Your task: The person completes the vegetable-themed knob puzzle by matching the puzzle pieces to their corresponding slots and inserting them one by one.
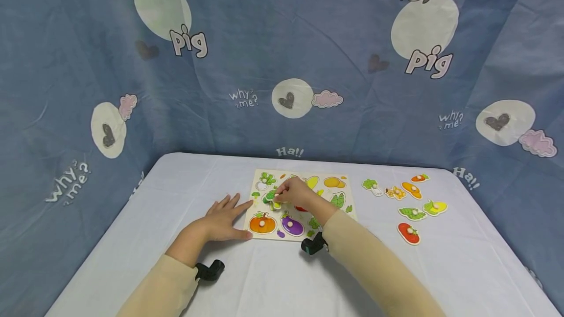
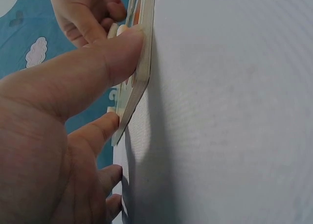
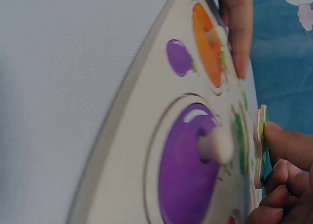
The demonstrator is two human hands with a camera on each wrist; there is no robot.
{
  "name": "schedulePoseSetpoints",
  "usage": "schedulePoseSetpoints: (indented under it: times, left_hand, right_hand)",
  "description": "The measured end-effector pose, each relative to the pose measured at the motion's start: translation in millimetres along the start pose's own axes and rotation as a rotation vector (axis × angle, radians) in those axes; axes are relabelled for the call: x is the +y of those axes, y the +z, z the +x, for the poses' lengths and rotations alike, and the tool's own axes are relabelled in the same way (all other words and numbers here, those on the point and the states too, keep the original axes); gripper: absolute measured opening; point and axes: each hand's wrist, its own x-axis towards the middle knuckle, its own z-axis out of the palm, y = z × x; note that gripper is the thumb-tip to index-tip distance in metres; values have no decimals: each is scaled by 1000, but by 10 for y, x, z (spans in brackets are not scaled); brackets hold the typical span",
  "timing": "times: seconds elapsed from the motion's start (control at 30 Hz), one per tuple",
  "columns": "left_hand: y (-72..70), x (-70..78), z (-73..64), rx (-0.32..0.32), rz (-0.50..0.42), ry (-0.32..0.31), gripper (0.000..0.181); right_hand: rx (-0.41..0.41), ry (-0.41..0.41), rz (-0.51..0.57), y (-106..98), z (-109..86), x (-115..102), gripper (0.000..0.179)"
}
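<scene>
Two hands at a puzzle board [image 3: 127, 145] on a white-covered bench [image 1: 264, 278]. The left hand [image 1: 222, 220], fingers straight and spread, touches the board's left edge with thumb and index finger. The right hand [image 1: 296, 192] pinches a green puzzle piece [image 3: 261, 150] over the board's left half; contact between piece and board cannot be determined. Pumpkin [image 1: 262, 225] and eggplant [image 1: 293, 226], both knobbed, occupy the near row. Seven loose pieces [image 1: 412, 214] lie right of the board.

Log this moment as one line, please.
left hand: touching puzzle board edge | right hand: pinching green piece over board | pumpkin piece, eggplant piece: seated | tomato piece: loose, right of board
</scene>
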Motion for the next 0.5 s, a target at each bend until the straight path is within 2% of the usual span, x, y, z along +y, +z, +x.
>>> schedulePoseSetpoints:
  times: [0.17,0.37,0.5]
  left_hand:
    - [-1,3,-3,0,-1,8,98]
    - [-10,5,-12,0,-22,15,100]
    - [-17,18,-17,3,-28,14,100]
  right_hand:
    - [23,4,11,80,32,5,9]
    - [73,-19,-70,150,27,-26,11]
    - [85,-44,-82,191,24,-20,11]
